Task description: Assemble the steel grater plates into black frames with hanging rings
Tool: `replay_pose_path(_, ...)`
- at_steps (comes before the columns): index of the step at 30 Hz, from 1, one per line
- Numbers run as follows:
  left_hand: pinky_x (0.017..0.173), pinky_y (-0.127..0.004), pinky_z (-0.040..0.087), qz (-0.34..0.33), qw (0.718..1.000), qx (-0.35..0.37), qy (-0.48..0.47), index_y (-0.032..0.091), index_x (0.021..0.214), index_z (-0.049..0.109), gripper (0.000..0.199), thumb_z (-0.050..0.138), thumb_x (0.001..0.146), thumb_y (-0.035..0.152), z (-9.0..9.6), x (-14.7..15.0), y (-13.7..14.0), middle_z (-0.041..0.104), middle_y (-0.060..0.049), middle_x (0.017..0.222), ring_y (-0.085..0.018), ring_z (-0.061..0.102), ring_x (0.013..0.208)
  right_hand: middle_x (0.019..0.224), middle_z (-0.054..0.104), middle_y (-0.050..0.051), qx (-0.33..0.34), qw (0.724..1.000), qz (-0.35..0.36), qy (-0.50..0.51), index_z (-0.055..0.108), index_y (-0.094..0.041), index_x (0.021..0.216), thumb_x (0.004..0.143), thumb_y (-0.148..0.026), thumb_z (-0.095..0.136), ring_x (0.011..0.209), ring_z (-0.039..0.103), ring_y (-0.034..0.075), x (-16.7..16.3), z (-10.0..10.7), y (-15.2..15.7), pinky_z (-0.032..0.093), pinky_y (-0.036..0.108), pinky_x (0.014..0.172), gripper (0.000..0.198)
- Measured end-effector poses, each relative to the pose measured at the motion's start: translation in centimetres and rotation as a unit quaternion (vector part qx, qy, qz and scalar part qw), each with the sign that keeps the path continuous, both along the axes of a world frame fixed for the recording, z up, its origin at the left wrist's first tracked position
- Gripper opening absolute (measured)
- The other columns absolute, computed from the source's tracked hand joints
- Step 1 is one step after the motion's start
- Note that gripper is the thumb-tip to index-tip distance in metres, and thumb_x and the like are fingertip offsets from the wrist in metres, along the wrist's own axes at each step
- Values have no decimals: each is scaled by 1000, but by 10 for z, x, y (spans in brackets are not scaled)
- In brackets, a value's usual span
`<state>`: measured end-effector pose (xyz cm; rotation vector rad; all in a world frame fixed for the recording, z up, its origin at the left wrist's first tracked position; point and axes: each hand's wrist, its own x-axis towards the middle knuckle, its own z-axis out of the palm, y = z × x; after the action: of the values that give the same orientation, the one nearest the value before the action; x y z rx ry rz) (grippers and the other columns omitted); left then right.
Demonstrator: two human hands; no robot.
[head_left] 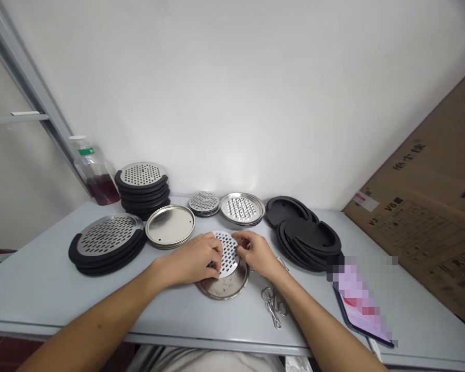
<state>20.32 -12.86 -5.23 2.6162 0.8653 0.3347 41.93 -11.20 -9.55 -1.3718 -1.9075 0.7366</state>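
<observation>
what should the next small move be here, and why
Probably ease the perforated disc toward the wearer to centre it over the round metal plate: it covers the plate's far part, leaving the near part bare, and the left hand and right hand are both at it.

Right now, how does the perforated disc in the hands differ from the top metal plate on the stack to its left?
The perforated disc is covered in slots; the metal plate is mostly solid, with small holes near its rim.
The disc looks smaller across than the plate.
The left hand and right hand have their fingers on the disc; neither touches the plate.
Both are round and silvery.
</observation>
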Motion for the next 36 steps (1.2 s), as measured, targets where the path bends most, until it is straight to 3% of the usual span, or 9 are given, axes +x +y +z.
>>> replay_pose_path(7, 85, -29, 43, 1, 1000, -1, 3, 22, 81, 72, 10, 78, 73, 24, 0, 2, -1, 65, 0, 91, -20, 55, 96, 97, 67, 6, 18, 999, 24, -17, 71, -17, 99, 67, -4, 53, 69, 58, 13, 1, -1, -2, 47, 27, 71, 39)
replay_pose_path(10, 89, -31, 43, 33, 999, 15, -33, 22, 86, 71, 9, 74, 78, 25, 5, -4, 2, 64, -2, 97, -20, 55, 99, 96, 67, 6, 22, 999, 16, -17, 71, -17, 98, 69, -5, 54, 70, 59, 14, 2, 0, -1, 47, 27, 71, 35)
replay_pose_path(16, 99, -36, 40, 100, 994, 20, -34, 26, 117, 63, 41, 74, 78, 30, 10, -28, 17, 60, -4, 120, -22, 51, 114, 98, 69, 8, 27, 998, -3, -50, 71, -16, 100, 74, -9, 56, 77, 61, 17, 6, 0, 1, 47, 29, 75, 31)
replay_pose_path(21, 101, -38, 39, 93, 995, -33, -2, 26, 126, 59, 54, 75, 76, 37, 4, -31, 21, 61, -6, 123, -25, 52, 117, 86, 72, 5, 24, 998, 14, -49, 72, -18, 95, 77, -9, 52, 80, 63, 19, 9, -5, 2, 45, 29, 75, 29)
replay_pose_path(29, 98, -37, 41, 89, 995, -40, 2, 27, 125, 60, 58, 78, 70, 33, -3, -25, 18, 59, -7, 120, -25, 52, 113, 79, 72, 3, 29, 999, 23, -30, 73, -18, 89, 77, -10, 52, 73, 62, 18, 7, -7, 2, 45, 27, 71, 26)
replay_pose_path(36, 103, -39, 39, 44, 999, -31, 3, 28, 123, 62, 53, 68, 73, 13, 4, -22, 10, 56, -6, 127, -25, 46, 121, 80, 72, 4, 24, 999, 24, -23, 73, -18, 92, 77, -10, 52, 74, 62, 18, 7, -8, 2, 46, 27, 71, 27)
